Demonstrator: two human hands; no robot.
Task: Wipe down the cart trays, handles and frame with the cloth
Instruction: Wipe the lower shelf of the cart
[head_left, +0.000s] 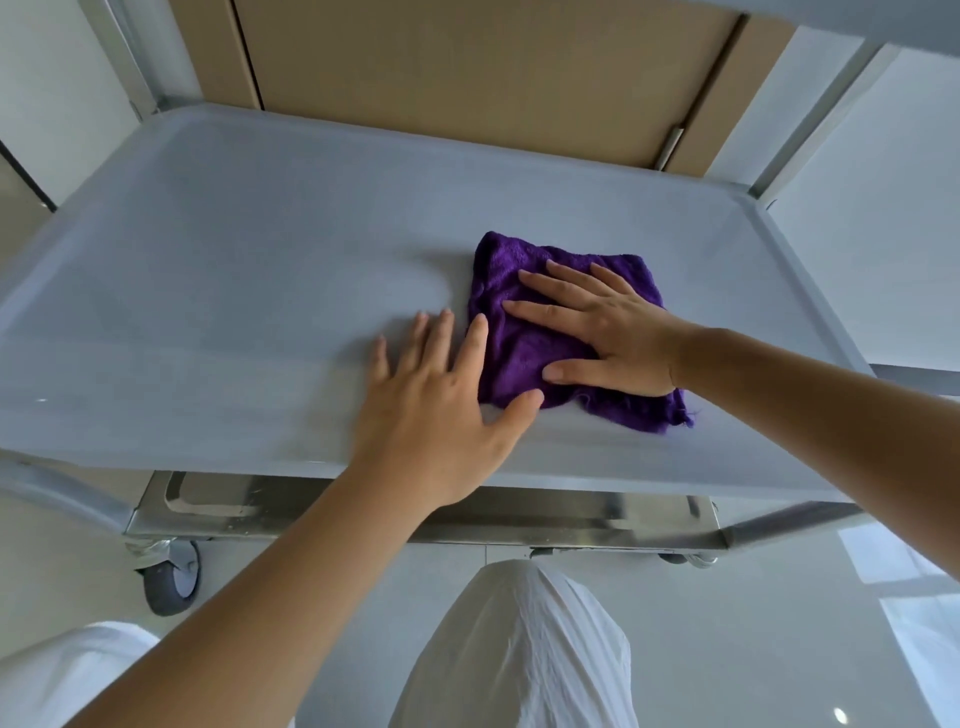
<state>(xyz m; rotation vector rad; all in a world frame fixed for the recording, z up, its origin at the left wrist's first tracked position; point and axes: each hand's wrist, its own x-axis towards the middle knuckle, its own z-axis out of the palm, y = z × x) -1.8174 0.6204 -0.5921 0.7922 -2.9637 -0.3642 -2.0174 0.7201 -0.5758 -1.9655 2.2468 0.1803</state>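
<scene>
A purple cloth (524, 338) lies right of the tray's (208, 270) middle, partly hidden under the right hand (608, 332), fingers straight and pressing. The left hand (441, 410), fingers spread flat, overlaps the cloth's left edge. The cart frame (415, 525) is cut off above.

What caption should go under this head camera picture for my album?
Right hand presses a purple cloth flat on the grey cart tray; left hand rests open beside it.
</scene>
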